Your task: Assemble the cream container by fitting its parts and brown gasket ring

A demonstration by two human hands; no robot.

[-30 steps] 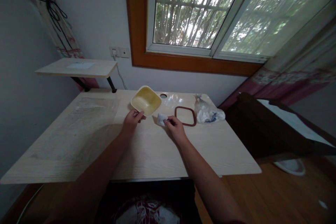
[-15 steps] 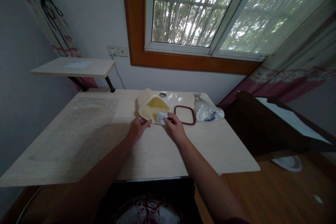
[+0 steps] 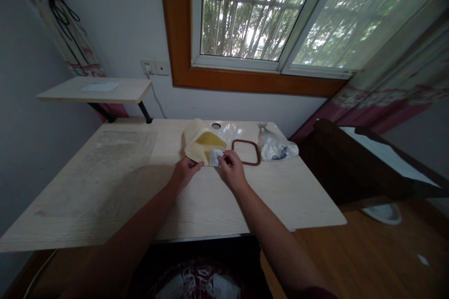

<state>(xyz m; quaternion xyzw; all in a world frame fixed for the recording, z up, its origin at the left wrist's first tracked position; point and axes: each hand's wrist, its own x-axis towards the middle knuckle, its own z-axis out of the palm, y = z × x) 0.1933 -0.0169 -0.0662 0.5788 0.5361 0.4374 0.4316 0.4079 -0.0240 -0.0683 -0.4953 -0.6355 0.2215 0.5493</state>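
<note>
Left hand (image 3: 184, 173): rested at the near edge of the square container, forearm coming in from the lower left.
Left fingers (image 3: 195, 164): held close together and lying along the container's lower rim, touching it; whether they gripped the rim could not be told.
Right hand (image 3: 233, 169): over the desk just right of the container, wrist raised slightly above the surface.
Right fingers (image 3: 224, 160): bent inward, pinching the right edge of the white packet; the exact finger positions were partly hidden.
White packet (image 3: 215, 156): small and crumpled-looking, held against the front of the container, between the two hands.
Square container (image 3: 202, 142): cream plastic with a yellow interior, tilted up on the desk, with its open side facing the right hand.
Brown rubber ring (image 3: 246, 152): square with rounded corners, flat on the desk, just right of the right hand.
Plastic bag (image 3: 277, 147): clear, bunched, with white contents and a blue mark, lying just beyond the ring to the right.
Desk (image 3: 213, 210): pale wood-grain top bearing all of these items; a round hole (image 3: 216, 125) near the back edge sat behind the container.
Clear plastic sheet (image 3: 122, 147): lying flat on the left part of the desk, well apart from the hands.
Surroundings: wall shelf (image 3: 94, 89) at upper left, wall socket (image 3: 147, 66) above it, window (image 3: 245, 14) behind the desk, dark wooden furniture (image 3: 351, 163) at right.
</note>
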